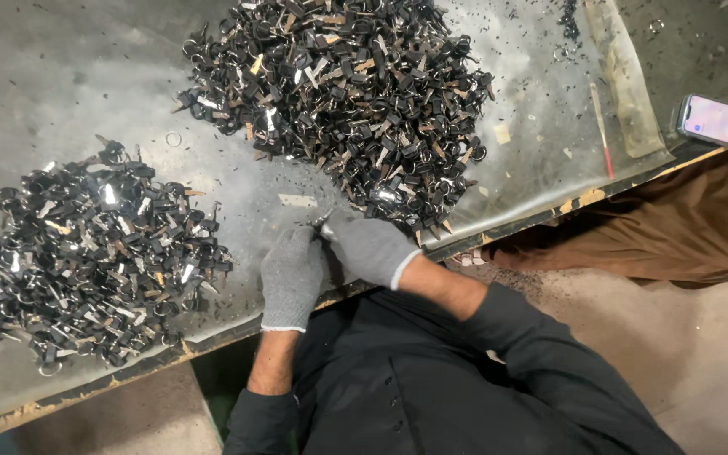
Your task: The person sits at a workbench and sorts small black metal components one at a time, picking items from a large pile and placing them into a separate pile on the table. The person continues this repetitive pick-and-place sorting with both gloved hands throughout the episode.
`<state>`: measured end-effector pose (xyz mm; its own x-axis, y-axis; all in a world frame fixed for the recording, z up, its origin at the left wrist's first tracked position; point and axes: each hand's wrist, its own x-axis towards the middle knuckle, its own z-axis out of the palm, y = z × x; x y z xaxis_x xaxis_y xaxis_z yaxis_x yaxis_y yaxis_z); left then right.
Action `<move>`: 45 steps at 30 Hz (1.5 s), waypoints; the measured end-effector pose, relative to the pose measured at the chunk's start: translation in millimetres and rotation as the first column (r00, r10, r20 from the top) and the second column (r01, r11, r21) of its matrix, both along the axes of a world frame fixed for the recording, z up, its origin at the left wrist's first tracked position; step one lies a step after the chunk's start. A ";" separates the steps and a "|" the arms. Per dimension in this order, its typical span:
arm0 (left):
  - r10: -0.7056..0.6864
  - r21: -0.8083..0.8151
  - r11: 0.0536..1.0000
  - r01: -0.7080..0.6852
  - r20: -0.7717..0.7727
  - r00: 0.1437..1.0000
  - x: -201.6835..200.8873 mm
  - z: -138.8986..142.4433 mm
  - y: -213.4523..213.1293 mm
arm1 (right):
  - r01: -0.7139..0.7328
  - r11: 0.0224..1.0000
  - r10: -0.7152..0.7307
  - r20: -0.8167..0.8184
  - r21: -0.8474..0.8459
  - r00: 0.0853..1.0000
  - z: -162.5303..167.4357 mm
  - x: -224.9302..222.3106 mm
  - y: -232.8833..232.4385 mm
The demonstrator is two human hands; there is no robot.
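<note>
Fingertips (320, 232) of both our gloved hands pinch small metal key (323, 221) between them, near table edge. Left hand (291, 278), right hand (370, 248) touching. Big key pile (339, 93) far right, smaller pile (86, 253) left, phone (719, 121) far right.

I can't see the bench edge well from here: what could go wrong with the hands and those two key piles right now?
The right hand and left hand pinch a small metal piece at the table edge; it could slip off. The upper key pile reaches that edge, so keys may spill. The phone sits at the edge, easily knocked.
</note>
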<state>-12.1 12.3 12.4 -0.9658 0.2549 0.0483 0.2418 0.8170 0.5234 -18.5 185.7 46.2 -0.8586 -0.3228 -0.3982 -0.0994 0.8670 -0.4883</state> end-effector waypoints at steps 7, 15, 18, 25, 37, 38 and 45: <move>-0.004 -0.055 0.998 0.012 0.138 0.990 -2.4 13.8 -1.7 | -0.012 0.995 -0.009 -0.207 -0.101 0.978 0.8 4.1 6.0; 0.073 0.094 0.994 -0.057 -0.171 0.983 12.0 3.9 -1.4 | 0.044 0.992 -0.079 -0.303 -0.120 0.950 0.6 13.2 -20.0; 0.138 0.137 0.982 -0.132 -0.034 0.990 10.8 6.7 -11.3 | 0.042 0.987 -0.057 -0.097 -0.154 0.994 -5.1 4.8 -11.5; 0.205 0.206 0.954 -0.218 0.084 0.975 10.9 3.9 -18.3 | -0.102 0.972 0.039 -0.284 -0.211 0.958 -26.1 5.7 4.1; 0.151 0.177 0.975 -0.133 -0.092 0.984 17.6 -10.7 -17.4 | -0.147 0.969 0.116 -0.165 -0.197 0.980 8.0 -0.3 -2.7; 0.143 0.170 0.977 -0.128 -0.078 0.987 17.6 -10.5 -18.2 | -0.215 0.943 0.140 -0.284 -0.255 0.949 10.9 1.0 -3.2; 0.112 0.174 0.980 -0.101 -0.058 0.992 15.6 -13.0 -20.6 | 0.053 0.986 -0.070 0.104 0.158 0.992 26.4 -2.1 -21.1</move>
